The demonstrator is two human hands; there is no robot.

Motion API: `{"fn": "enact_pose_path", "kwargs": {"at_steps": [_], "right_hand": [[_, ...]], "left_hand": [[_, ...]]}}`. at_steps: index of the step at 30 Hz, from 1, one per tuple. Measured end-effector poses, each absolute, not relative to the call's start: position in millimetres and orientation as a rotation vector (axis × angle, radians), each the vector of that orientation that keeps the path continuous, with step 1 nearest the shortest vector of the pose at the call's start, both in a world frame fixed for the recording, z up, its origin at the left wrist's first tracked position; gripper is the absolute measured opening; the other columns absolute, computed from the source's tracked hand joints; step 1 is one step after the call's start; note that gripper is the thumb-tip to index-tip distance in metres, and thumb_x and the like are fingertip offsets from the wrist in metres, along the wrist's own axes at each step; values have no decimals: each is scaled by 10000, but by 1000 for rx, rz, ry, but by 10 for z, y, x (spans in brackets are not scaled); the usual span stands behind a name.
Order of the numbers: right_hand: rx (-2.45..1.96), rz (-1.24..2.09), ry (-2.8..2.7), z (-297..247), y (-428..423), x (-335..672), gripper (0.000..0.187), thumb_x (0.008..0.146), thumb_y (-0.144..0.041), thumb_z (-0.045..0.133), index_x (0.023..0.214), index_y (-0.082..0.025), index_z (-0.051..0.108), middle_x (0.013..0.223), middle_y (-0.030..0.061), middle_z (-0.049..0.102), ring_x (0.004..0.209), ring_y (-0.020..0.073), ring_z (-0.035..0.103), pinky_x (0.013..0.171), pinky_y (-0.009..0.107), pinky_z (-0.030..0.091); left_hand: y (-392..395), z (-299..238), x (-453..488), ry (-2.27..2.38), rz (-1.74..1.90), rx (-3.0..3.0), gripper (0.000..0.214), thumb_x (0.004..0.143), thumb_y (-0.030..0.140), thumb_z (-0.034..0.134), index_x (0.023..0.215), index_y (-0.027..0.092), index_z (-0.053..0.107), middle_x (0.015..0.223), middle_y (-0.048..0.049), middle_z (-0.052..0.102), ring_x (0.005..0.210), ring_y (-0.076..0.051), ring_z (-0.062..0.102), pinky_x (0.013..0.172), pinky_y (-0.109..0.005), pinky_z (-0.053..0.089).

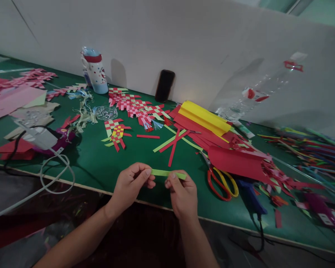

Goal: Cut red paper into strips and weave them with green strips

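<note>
A light green paper strip (164,173) lies level between my two hands, just above the near edge of the green table (100,163). My left hand (131,184) pinches its left end with fingers curled. My right hand (181,193) pinches the strip near its right end. Loose red and green strips (174,141) lie crossed on the table just beyond my hands.
Red-and-yellow scissors (222,182) lie right of my hands, beside folded red and yellow paper (203,119). Woven paper pieces (134,106), a bottle (95,70), a phone (164,85) leaning on the wall, a blue glue gun (249,193), a white cable (56,175) at left.
</note>
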State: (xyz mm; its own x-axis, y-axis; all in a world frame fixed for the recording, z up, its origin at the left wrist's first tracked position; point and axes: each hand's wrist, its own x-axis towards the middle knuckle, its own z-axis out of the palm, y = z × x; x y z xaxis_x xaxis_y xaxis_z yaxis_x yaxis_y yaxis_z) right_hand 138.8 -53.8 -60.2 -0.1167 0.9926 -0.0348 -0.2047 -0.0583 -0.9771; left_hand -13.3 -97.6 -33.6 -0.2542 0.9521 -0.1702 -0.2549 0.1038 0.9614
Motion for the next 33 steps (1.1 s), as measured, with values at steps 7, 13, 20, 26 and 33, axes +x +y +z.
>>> {"fn": "enact_pose_path", "kwargs": {"at_steps": [7,13,20,26,33], "right_hand": [[-1035,1392,-1109,-588,-516,1444,283,800,-435,726,721,-197,595,585,-46,526,581,111,469,599,261,388],[-1029,1415,-1148,-584,-544,1428,276,796,-433,731,738,-188,618,595,-33,548,579,111,476,590,258,391],[-1027,1412,-1168,-589,-550,1426,265,808,-424,722,726,-192,623,601,-37,544,585,109,479,594,254,393],[-1065,1396,-1165,-639,-531,1497,264,835,-450,683,820,-187,688,670,-1,608,602,124,504,612,279,409],[-1074,1396,-1137,-658,-516,1528,284,825,-469,679,821,-187,720,684,14,639,602,125,513,605,283,419]], "left_hand": [[-976,-359,-188,1241,1364,792,347,813,481,683,867,144,622,729,-28,714,641,-138,702,652,-252,593],[-926,-332,-249,1209,1281,841,379,755,458,737,928,135,643,712,-40,711,652,-169,709,661,-272,578],[-898,-334,-256,1256,1238,934,269,792,408,707,781,143,660,690,-25,699,602,-121,661,592,-214,536],[-908,-354,-245,1295,1256,937,256,820,401,677,795,147,651,697,-19,697,583,-122,660,571,-218,544],[-909,-371,-250,1315,1276,968,234,833,383,670,789,154,651,668,-9,690,574,-116,659,562,-200,536]]}}
